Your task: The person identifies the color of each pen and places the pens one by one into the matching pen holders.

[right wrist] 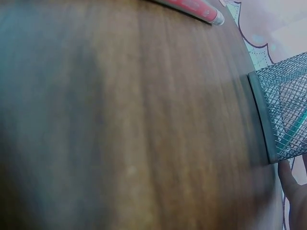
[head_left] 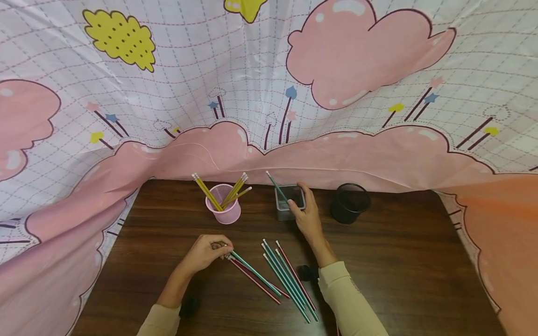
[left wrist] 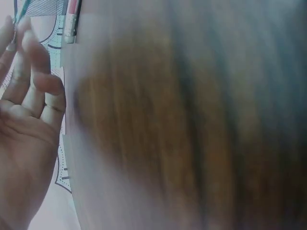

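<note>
My left hand [head_left: 203, 252] pinches the eraser end of a green pencil [head_left: 254, 272], which slants across the table over red pencils [head_left: 256, 282]. In the left wrist view the fingers [left wrist: 37, 52] close on the green pencil's tip at the upper left. My right hand [head_left: 311, 226] grips the square mesh pencil holder [head_left: 286, 215] from its right side, thumb at the near rim. One green pencil [head_left: 275, 185] leans inside it, eraser up; the right wrist view shows this pencil [right wrist: 293, 130] through the mesh. Part of the holder is hidden behind the hand.
A pink mesh cup [head_left: 228, 215] with several yellow pencils [head_left: 206, 190] stands to the left. A black round mesh cup [head_left: 345, 212] stands to the right. Several green pencils [head_left: 290, 280] and a red pencil [head_left: 296, 275] lie between the arms. A patterned cloth [head_left: 252, 158] hangs behind the table.
</note>
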Demonstrator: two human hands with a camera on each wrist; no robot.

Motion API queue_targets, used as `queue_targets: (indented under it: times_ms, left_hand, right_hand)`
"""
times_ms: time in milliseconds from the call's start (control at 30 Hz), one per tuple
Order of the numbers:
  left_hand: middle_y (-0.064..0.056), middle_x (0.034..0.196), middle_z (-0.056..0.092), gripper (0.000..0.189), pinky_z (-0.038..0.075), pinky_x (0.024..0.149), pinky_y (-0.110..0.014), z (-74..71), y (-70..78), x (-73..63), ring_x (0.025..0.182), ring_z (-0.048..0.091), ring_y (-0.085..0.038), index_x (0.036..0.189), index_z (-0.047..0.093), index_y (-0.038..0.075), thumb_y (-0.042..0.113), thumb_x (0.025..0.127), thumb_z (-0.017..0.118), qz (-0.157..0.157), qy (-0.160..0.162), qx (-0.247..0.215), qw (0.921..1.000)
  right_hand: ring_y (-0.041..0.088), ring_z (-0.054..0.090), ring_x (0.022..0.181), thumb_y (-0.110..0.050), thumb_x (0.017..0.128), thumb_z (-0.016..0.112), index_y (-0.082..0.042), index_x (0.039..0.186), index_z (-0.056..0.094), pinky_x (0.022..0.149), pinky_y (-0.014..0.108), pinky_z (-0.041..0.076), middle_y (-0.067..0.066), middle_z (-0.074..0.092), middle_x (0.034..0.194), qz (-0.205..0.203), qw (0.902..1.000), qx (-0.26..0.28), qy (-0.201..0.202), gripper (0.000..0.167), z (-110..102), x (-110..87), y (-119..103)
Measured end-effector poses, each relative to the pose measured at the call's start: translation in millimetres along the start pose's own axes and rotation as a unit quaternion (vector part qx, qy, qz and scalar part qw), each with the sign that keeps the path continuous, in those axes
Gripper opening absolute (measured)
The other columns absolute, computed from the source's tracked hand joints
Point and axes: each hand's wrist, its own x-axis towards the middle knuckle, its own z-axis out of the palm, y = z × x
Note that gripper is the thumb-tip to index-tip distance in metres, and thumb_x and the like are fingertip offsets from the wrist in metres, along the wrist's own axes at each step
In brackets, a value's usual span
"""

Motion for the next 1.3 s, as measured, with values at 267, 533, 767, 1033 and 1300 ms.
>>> queue_targets:
  times_ms: [267, 533, 767, 1033, 1300]
  left_hand:
    - [-0.005, 0.078, 0.072, 0.015, 0.056, 0.051, -0.036, 0.5, 3.1, -0.7, 0.058, 0.067, -0.022, 0.097, 0.073, 0.008, 0.022, 0.091, 0.074, -0.063, -0.013, -0.037, 0.9972]
    - [-0.011, 0.078, 0.072, 0.013, 0.055, 0.048, -0.037, -0.6, 12.4, -0.8, 0.060, 0.068, -0.032, 0.095, 0.073, 0.008, 0.015, 0.086, 0.079, -0.092, -0.016, -0.042, 0.9948]
    - [-0.024, 0.078, 0.069, 0.010, 0.054, 0.045, -0.037, -6.7, 20.3, 7.8, 0.057, 0.067, -0.027, 0.095, 0.071, 0.003, 0.010, 0.089, 0.075, -0.066, -0.030, -0.072, 0.9948]
    - [-0.032, 0.080, 0.066, 0.010, 0.053, 0.044, -0.039, -18.3, 35.6, 20.8, 0.059, 0.069, -0.027, 0.096, 0.068, -0.001, 0.004, 0.090, 0.073, -0.039, -0.020, -0.082, 0.9957]
    - [-0.006, 0.072, 0.071, 0.007, 0.055, 0.048, -0.033, -26.4, 45.5, 26.6, 0.056, 0.069, -0.022, 0.096, 0.067, -0.007, -0.004, 0.089, 0.069, -0.028, 0.025, -0.100, 0.9942]
  right_hand:
    - [0.025, 0.041, 0.136, -0.014, 0.094, 0.070, -0.017, 0.148, 0.043, 0.112, 0.052, 0.031, 0.008, 0.047, 0.146, 0.003, 1.0000, 0.006, 0.001, 0.061, 0, -0.4, 0]
    - [0.035, 0.042, 0.135, -0.007, 0.093, 0.069, -0.005, 0.147, 0.044, 0.111, 0.057, 0.030, 0.018, 0.047, 0.144, -0.002, 0.9998, 0.016, 0.007, 0.060, -2, -1.8, -11]
    - [0.034, 0.043, 0.134, -0.009, 0.094, 0.067, -0.003, 0.146, 0.044, 0.111, 0.054, 0.031, 0.018, 0.048, 0.143, -0.003, 0.9999, 0.015, 0.002, 0.057, -9, -3.1, -27]
    - [0.022, 0.041, 0.137, -0.018, 0.094, 0.070, -0.016, 0.148, 0.043, 0.114, 0.048, 0.030, 0.006, 0.047, 0.145, 0.002, 1.0000, -0.002, 0.008, 0.060, -3, -3.5, 3]
    - [0.025, 0.041, 0.137, -0.023, 0.095, 0.070, -0.016, 0.148, 0.043, 0.112, 0.052, 0.031, 0.008, 0.047, 0.145, -0.010, 0.9999, 0.005, 0.002, 0.061, -1, -1.2, 0]
